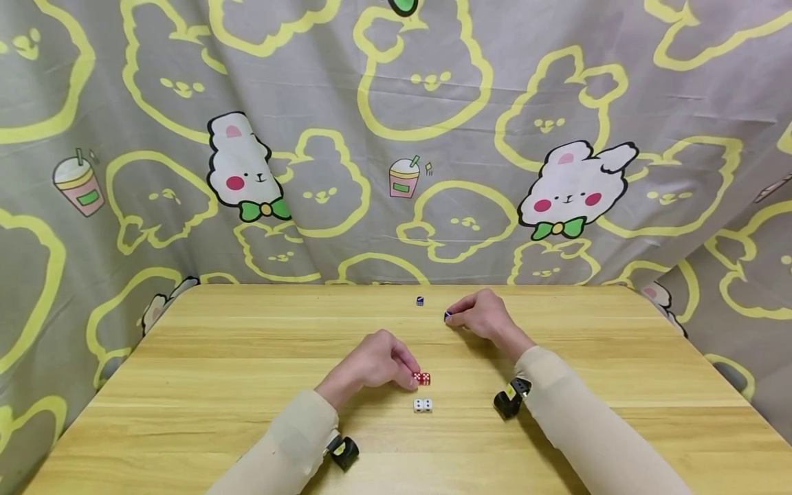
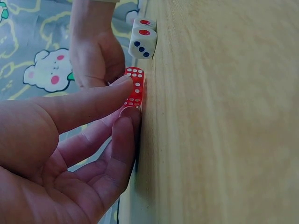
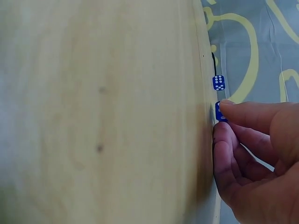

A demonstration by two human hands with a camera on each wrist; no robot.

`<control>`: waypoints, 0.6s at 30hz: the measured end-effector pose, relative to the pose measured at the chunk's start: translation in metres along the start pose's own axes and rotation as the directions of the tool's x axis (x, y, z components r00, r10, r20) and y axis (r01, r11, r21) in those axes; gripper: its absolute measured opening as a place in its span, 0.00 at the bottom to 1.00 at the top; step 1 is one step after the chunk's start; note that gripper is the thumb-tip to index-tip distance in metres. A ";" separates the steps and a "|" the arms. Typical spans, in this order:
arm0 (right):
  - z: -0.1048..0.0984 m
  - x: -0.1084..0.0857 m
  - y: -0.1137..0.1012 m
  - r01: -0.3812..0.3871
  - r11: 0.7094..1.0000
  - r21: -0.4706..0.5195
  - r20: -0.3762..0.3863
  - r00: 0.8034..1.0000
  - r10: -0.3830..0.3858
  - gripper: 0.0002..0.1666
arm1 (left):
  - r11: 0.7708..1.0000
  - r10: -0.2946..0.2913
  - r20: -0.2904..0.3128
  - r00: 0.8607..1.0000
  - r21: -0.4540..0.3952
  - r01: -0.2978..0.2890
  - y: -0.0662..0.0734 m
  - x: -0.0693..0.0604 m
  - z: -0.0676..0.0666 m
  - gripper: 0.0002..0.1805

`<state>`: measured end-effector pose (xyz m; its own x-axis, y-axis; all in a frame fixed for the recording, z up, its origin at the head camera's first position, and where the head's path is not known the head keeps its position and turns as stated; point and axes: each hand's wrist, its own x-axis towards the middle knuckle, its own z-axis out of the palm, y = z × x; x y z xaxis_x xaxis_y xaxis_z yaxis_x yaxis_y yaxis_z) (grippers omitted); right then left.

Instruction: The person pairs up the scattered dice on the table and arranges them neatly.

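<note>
My left hand (image 1: pixel 379 361) pinches a red die (image 1: pixel 417 377) between thumb and fingers, low over the table. Another red die (image 1: pixel 426 379) sits against its right side. In the left wrist view the thumb covers part of the red dice (image 2: pixel 137 88). Nearer me, two white dice (image 1: pixel 423 405) stand side by side on the wood. Farther off, my right hand (image 1: pixel 485 316) holds a blue die (image 1: pixel 447 316) by thumb and fingertips. A second blue die (image 1: pixel 420 301) rests by itself to the left of it, close to the far edge, and shows in the right wrist view too.
The wooden table (image 1: pixel 247 385) spans the lower view, its far edge against a grey patterned curtain (image 1: pixel 334 172). A small black camera (image 1: pixel 344 454) is strapped at the left wrist, and another camera (image 1: pixel 507 404) at the right.
</note>
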<state>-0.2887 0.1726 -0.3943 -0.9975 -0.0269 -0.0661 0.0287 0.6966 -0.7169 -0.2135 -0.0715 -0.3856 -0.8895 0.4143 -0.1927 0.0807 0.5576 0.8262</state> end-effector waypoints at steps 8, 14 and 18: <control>0.001 -0.002 0.001 -0.009 0.998 0.059 0.025 1.000 0.008 0.10 | 1.000 0.003 -0.002 1.000 0.000 -0.003 0.001 -0.001 0.001 0.10; 0.001 -0.005 -0.001 -0.014 0.996 0.085 0.041 0.999 0.010 0.11 | 1.000 -0.002 -0.002 1.000 -0.001 0.002 0.000 0.000 0.001 0.10; 0.002 -0.008 -0.005 -0.020 0.995 0.094 0.046 0.999 0.016 0.10 | 1.000 -0.006 -0.004 1.000 0.005 0.006 0.000 0.000 0.001 0.10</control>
<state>-0.2802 0.1679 -0.3917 -0.9928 -0.0485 -0.1092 0.0548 0.6267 -0.7773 -0.2136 -0.0709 -0.3862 -0.8918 0.4081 -0.1955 0.0777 0.5638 0.8223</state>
